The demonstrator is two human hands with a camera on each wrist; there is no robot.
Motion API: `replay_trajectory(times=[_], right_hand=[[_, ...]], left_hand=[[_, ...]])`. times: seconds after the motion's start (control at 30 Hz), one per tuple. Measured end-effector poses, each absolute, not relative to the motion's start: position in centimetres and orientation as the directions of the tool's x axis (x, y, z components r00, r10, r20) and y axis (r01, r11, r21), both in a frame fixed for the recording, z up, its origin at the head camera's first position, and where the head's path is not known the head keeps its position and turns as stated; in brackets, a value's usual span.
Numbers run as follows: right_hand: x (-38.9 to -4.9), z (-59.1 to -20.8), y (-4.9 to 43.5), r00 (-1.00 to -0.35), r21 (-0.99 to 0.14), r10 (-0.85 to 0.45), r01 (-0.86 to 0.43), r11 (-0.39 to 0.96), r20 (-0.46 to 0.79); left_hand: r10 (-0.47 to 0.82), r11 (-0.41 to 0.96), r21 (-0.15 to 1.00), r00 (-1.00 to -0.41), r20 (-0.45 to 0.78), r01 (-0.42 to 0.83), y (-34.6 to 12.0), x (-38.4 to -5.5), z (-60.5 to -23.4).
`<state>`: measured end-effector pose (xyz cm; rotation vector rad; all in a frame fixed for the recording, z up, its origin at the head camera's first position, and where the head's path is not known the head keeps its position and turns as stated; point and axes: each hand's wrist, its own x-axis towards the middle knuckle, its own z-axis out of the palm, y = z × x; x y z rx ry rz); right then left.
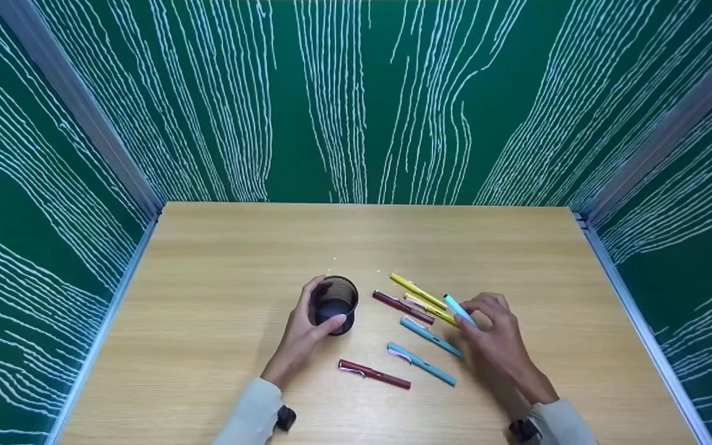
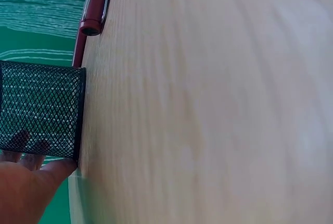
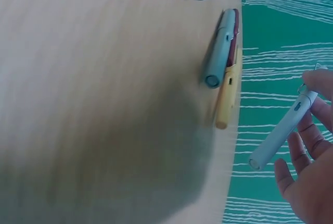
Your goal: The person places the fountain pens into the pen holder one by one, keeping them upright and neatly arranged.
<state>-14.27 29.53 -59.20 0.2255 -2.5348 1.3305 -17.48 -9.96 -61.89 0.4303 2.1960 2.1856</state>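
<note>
My left hand (image 1: 300,334) grips a black mesh pen cup (image 1: 330,289) from its left side, thumb at the near side and fingers round the far side. The left wrist view shows the cup's mesh wall (image 2: 44,107) upright, its base at the table. Over on the right, my right hand (image 1: 499,334) pinches a light blue pen (image 1: 457,308) between thumb and fingers. In the right wrist view this pen (image 3: 278,136) is raised off the table and tilted. Close by lie two yellow pens, the farther one (image 1: 416,290) beside a dark red pen (image 1: 403,307).
Two blue pens, one nearer the yellow pens (image 1: 431,336) and one nearer me (image 1: 422,364), lie on the wooden table (image 1: 220,259). Another dark red pen (image 1: 374,374) lies at the front. Green walls (image 1: 282,123) with white lines enclose the back and sides.
</note>
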Motion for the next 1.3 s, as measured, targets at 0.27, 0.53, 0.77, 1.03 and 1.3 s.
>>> replay_trajectory(times=[0.27,0.53,0.77,1.03,1.3], right_hand=[[-15.3,-58.0,28.2,-0.897,-0.717,-0.087,-0.402,0.570,0.434],[-16.4,-56.9,26.4,-0.883,-0.712,-0.122,-0.441,0.547,0.453],[-17.2,-55.7,24.6,-0.867,-0.708,-0.145,-0.476,0.521,0.476],[-18.3,-54.7,23.0,-0.833,-0.678,-0.173,-0.533,0.507,0.525],[-19.1,-53.6,21.3,-0.808,-0.671,-0.194,-0.575,0.468,0.557]], left_hand=[[0.204,-0.012,0.982,-0.961,0.188,0.189,-10.0,-17.4,-61.9],[0.200,-0.023,0.981,-0.960,0.193,0.193,-10.1,-17.4,-61.8],[0.194,-0.003,0.979,-0.960,0.200,0.203,-10.2,-17.4,-61.7],[0.193,0.006,0.980,-0.962,0.193,0.198,-10.1,-17.5,-61.7],[0.207,-0.001,0.981,-0.960,0.189,0.193,-9.8,-17.4,-61.6]])
